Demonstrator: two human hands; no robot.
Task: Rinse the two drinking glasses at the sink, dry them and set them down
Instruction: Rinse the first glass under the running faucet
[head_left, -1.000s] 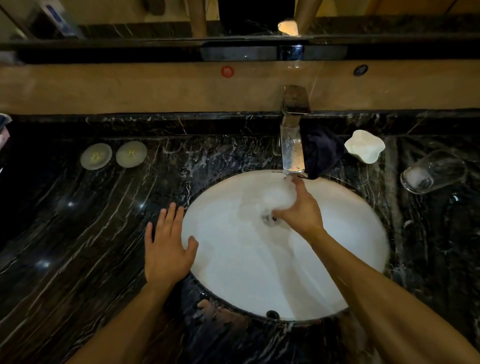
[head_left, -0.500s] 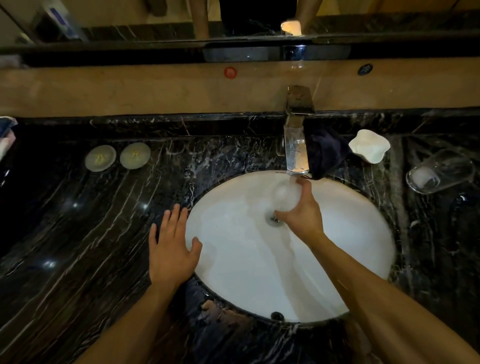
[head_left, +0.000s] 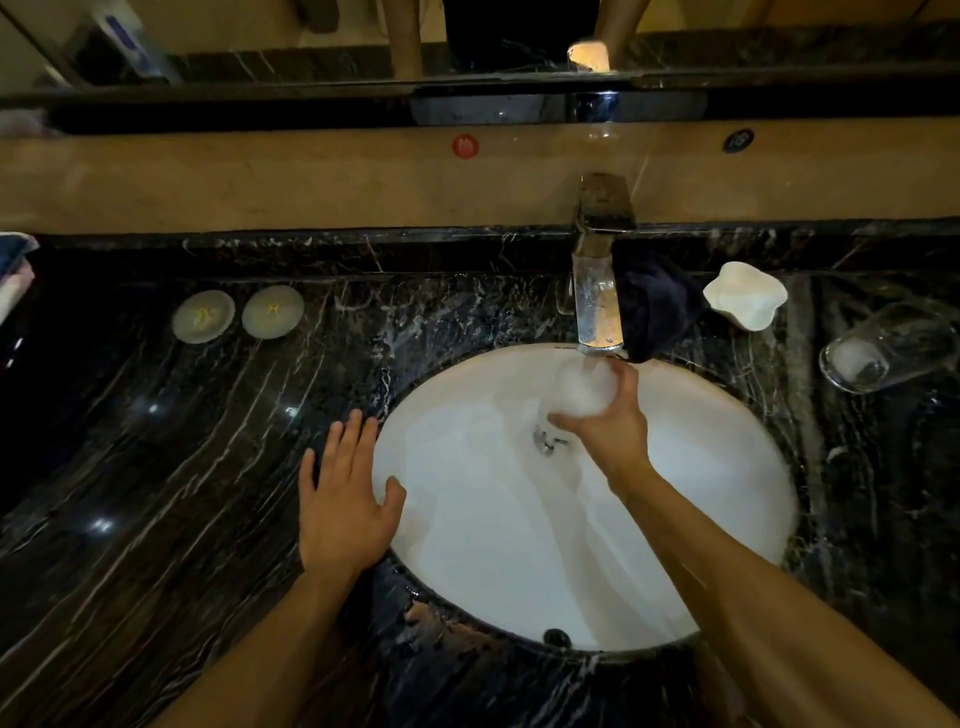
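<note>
My right hand (head_left: 610, 421) grips a clear drinking glass (head_left: 579, 387) over the white oval sink (head_left: 467, 519), right under the spout of the chrome faucet (head_left: 597, 291). The glass looks blurred and frothy white, with its mouth toward the spout. My left hand (head_left: 345, 499) lies flat with fingers spread on the dark marble counter (head_left: 156, 467) at the sink's left rim, holding nothing. A second clear glass (head_left: 883, 348) lies on its side on the counter at the far right.
A dark cloth (head_left: 654, 306) is bunched beside the faucet. A white wavy dish (head_left: 745, 293) sits to its right. Two round pale coasters (head_left: 236, 314) lie at the back left. A mirror and ledge run along the back wall.
My right hand has lifted the glass closer to the faucet spout. My left hand stays flat on the counter.
</note>
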